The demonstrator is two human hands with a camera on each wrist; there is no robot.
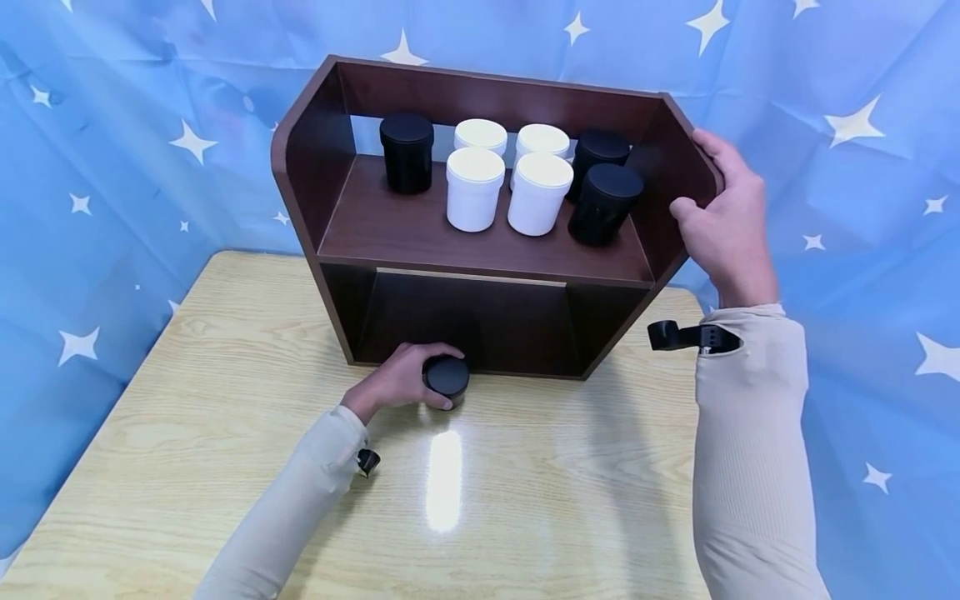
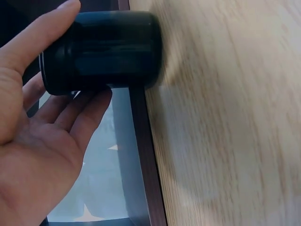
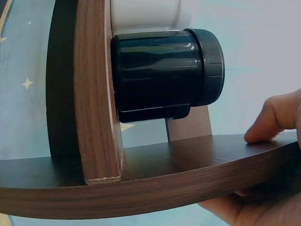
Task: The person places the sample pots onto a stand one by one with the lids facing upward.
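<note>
My left hand (image 1: 408,375) grips a black lidded jar (image 1: 446,377) low down, at the front edge of a dark brown two-tier shelf (image 1: 480,271). In the left wrist view, thumb and fingers wrap the lid end of this jar (image 2: 108,49), and its base is at or close to the wooden tabletop (image 2: 225,117). Up at the right, my right hand (image 1: 723,217) holds the shelf's side panel, thumb inside and fingers outside. The right wrist view has that thumb (image 3: 270,125) on the panel, near a black jar (image 3: 160,70) on the upper tier.
On the upper tier stand several white jars (image 1: 474,192) in the middle, one black jar (image 1: 407,154) to the left and two black jars (image 1: 603,204) to the right. A blue curtain (image 1: 135,150) with white stars hangs behind the light wood table (image 1: 525,483).
</note>
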